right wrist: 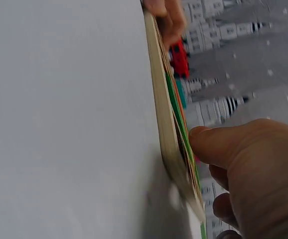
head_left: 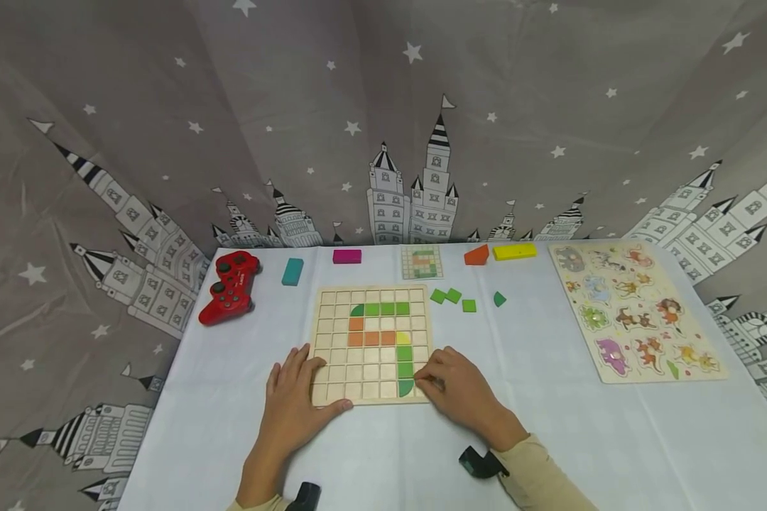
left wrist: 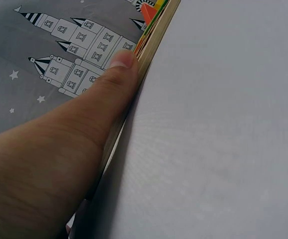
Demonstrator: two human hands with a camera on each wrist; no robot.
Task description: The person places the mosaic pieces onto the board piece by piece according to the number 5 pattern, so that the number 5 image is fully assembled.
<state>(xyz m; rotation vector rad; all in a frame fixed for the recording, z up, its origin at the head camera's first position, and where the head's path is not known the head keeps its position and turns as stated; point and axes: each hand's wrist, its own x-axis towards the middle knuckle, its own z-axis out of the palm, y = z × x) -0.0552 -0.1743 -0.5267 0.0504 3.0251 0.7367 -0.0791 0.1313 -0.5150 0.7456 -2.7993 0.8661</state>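
Observation:
In the head view a square wooden grid board [head_left: 339, 362] lies on the table, bearing green, orange and yellow tiles in a bent line. My left hand [head_left: 297, 401] rests at its lower left corner, fingers spread along the left edge, thumb on the near edge. At the lower right, my right hand [head_left: 463, 390] pinches with thumb and index finger at the upper right tip of a green quarter-circle tile [head_left: 405, 387], which lies in a bottom-row cell. In the right wrist view the thumb [right wrist: 209, 142] is low over the tiles; the other fingers curl under.
Beyond the board stands a pattern card [head_left: 422, 262]. Loose green square tiles [head_left: 454, 295] and a green quarter-circle tile [head_left: 499, 299] lie to its right. A red game controller [head_left: 231, 287] is at left, an animal puzzle board [head_left: 639, 312] at right, coloured blocks [head_left: 514, 252] along the back.

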